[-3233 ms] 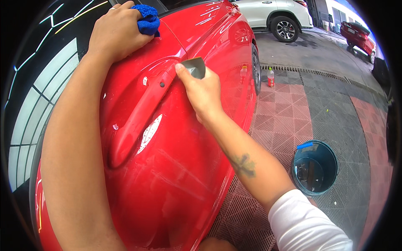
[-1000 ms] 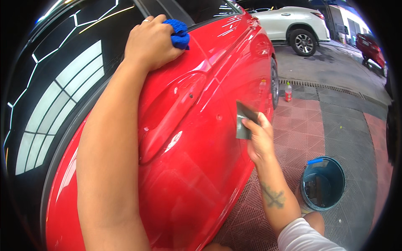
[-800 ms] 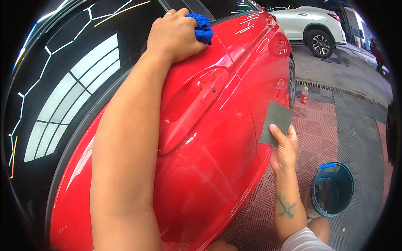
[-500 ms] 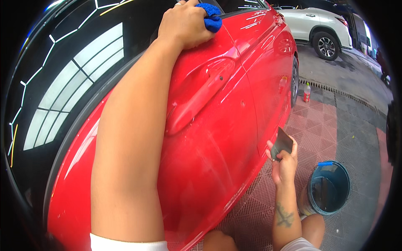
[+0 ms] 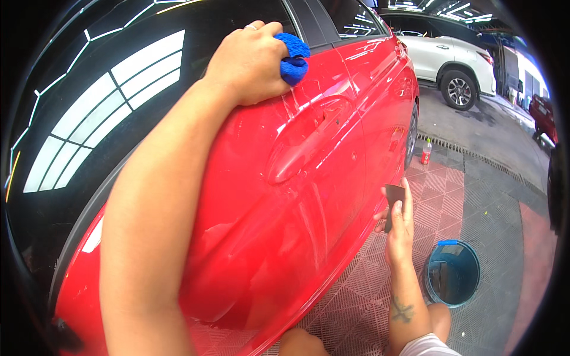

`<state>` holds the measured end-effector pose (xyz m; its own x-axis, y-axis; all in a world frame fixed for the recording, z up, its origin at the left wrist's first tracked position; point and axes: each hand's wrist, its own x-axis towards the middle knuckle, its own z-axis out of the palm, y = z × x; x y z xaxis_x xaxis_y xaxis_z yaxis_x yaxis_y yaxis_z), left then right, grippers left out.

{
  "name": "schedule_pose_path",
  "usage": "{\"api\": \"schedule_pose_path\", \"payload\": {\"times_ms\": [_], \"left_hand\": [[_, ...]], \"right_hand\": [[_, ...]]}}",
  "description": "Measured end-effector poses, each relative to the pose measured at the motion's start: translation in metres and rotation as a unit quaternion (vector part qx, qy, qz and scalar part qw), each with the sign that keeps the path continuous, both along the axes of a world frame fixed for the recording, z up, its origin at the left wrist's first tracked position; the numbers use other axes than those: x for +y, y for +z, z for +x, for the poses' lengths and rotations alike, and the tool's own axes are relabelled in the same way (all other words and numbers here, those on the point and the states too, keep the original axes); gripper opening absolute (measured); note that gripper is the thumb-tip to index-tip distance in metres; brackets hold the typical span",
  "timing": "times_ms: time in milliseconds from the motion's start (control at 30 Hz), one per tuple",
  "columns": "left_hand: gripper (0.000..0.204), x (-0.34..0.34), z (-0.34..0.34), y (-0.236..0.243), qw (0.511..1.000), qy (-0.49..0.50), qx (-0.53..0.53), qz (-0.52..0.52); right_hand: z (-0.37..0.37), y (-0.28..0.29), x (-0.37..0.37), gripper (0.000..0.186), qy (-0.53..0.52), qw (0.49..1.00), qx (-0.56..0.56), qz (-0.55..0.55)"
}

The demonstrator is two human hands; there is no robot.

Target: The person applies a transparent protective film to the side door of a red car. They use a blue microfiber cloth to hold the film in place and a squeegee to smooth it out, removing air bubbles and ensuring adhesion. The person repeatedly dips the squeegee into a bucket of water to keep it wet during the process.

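Note:
My left hand [image 5: 249,65] is closed around a folded blue cloth [image 5: 294,62], pressing it near the upper edge of a red car door [image 5: 261,237], just under the window. Wet streaks run down the paint below the cloth and over the door handle [image 5: 309,142]. Lower down and apart from the door, my right hand [image 5: 401,228] grips a thin, dark, rectangular sheet [image 5: 393,204] between thumb and fingers. Its exact material I cannot make out.
A dark bucket [image 5: 430,279] with a blue grip and water inside stands on the grid floor tiles at my right. Near the car's wheel is a small bottle [image 5: 426,151] with red liquid. A white car [image 5: 448,56] is parked behind, and another red car [image 5: 543,117] at far right.
The view has shifted. My left hand with the blue cloth has shifted left relative to the handle, and water now runs over the paint. My right hand has turned the dark sheet more upright.

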<state>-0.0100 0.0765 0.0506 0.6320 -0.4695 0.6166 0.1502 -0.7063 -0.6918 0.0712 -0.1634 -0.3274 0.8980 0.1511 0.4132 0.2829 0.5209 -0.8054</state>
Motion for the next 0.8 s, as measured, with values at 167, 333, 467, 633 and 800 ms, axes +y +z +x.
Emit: {"api": "schedule_pose_path", "payload": {"times_ms": [167,333,467,633,800], "left_hand": [[0.033,0.004,0.002,-0.003,0.999,-0.032,-0.034,-0.001],[0.033,0.002,-0.004,-0.001,0.999,-0.029,-0.040,0.013],[0.033,-0.005,-0.008,0.006,0.999,-0.031,-0.025,-0.004],[0.032,0.000,-0.012,0.010,0.999,-0.024,-0.017,-0.014],[0.031,0.000,-0.009,0.010,0.999,-0.025,-0.017,-0.020]], "right_hand": [[-0.013,0.079,0.006,0.045,-0.039,0.960,-0.218,-0.171],[-0.041,0.152,0.021,0.039,-0.163,0.834,-0.487,-0.199],[-0.042,0.182,0.045,0.043,-0.271,0.806,-0.501,-0.162],[-0.041,0.177,0.073,0.046,-0.275,0.744,-0.571,-0.209],[-0.030,0.169,0.072,0.047,-0.301,0.734,-0.558,-0.244]]}}
